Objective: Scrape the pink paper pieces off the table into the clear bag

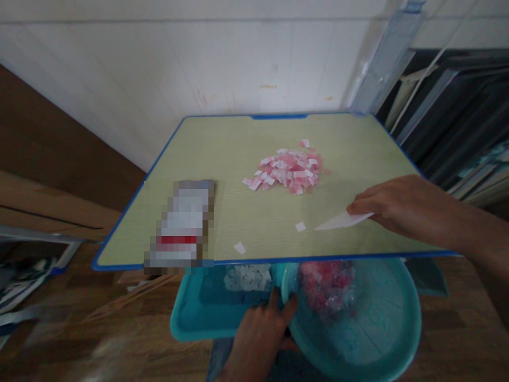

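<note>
My right hand pinches a thin white sheet-like piece, its pointed end close to the table surface. Just left of that tip is a small white paper piece, with another white piece near the front edge. A loose pile of pink and white pieces lies on the folding table. Below the front edge, my left hand grips the left rim of a round teal basin. Inside the basin is a clump of pink and red pieces, partly hidden by the tabletop.
A teal rectangular tray with white pieces sits beside the basin. A pixelated phone-like object rests on the table's left side. At the back right a clear plastic bottle stands near dark stacked panels. A white wall borders the back.
</note>
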`<state>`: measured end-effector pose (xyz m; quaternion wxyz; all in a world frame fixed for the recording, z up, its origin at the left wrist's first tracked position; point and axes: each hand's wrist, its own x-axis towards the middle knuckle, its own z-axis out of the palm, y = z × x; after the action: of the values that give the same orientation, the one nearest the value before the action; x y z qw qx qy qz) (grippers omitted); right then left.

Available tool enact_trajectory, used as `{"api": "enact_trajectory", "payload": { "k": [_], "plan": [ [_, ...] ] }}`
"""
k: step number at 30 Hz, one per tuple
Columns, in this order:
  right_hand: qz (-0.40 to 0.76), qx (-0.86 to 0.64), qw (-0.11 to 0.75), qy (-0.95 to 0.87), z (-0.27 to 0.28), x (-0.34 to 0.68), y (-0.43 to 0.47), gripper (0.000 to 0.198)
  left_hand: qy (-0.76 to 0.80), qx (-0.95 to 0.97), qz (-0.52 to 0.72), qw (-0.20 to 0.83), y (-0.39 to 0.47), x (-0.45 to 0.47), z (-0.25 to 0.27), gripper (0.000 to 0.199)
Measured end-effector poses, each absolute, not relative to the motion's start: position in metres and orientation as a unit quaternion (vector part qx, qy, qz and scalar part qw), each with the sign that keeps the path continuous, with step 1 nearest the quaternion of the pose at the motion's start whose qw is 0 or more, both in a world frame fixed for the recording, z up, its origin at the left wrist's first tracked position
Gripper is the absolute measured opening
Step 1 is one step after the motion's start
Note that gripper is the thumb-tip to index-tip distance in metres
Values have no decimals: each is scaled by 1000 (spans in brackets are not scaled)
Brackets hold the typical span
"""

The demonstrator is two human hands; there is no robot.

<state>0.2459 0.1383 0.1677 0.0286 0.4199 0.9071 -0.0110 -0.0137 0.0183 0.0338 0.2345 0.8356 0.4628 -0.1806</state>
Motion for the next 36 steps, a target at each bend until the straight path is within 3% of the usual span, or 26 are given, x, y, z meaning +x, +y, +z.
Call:
{"api": "enact_trajectory", "payload": {
  "k": [10, 24, 36],
  "plan": [
    [-28, 409, 49, 911, 171, 234, 148, 32, 461, 838, -181, 231, 17, -15, 31, 80],
    [-6, 267, -8, 964, 157, 145, 143, 17, 463, 839, -172, 229, 18, -12, 41, 77],
    [20, 276, 27, 961, 163, 125, 140, 15, 464, 840, -165, 229, 15, -13, 34, 76]
  ]
}}
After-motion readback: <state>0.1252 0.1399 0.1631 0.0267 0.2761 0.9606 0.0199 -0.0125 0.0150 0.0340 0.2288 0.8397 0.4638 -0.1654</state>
